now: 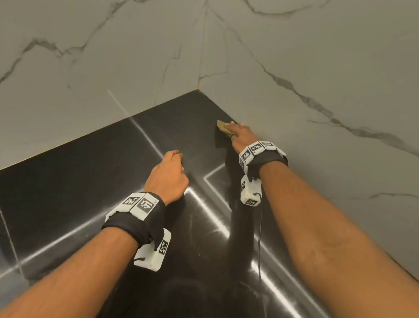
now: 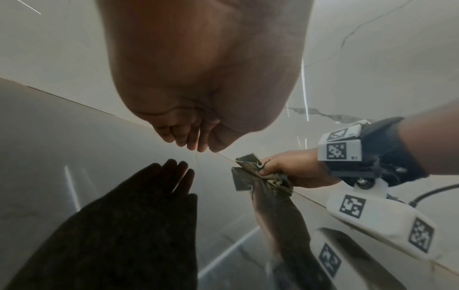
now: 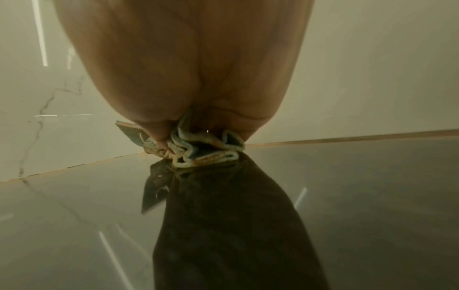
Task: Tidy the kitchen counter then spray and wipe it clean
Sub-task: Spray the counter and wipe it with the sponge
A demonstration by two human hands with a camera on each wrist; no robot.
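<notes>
the right hand [image 1: 240, 136] grips a bunched cloth [image 1: 223, 126] against the black counter [image 1: 77, 173] at 1 o'clock, just beside the marble wall [image 1: 336, 68]. the left hand [image 1: 168, 175], fingers loosely curled and holding nothing, hovers at 7 o'clock of the cloth.

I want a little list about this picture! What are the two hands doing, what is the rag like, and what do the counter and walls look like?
Right hand: grips a crumpled, bunched-up greenish-tan cloth and holds it down on the counter.
Cloth position: near the back corner, close beside the right-hand wall.
Left hand: fingers loosely curled, holding nothing, just above the counter.
Counter: glossy black stone countertop, mirror-like, showing reflections of both hands.
Walls: white marble-look wall panels with grey veins, meeting in a corner.
Stage: wiping.
</notes>
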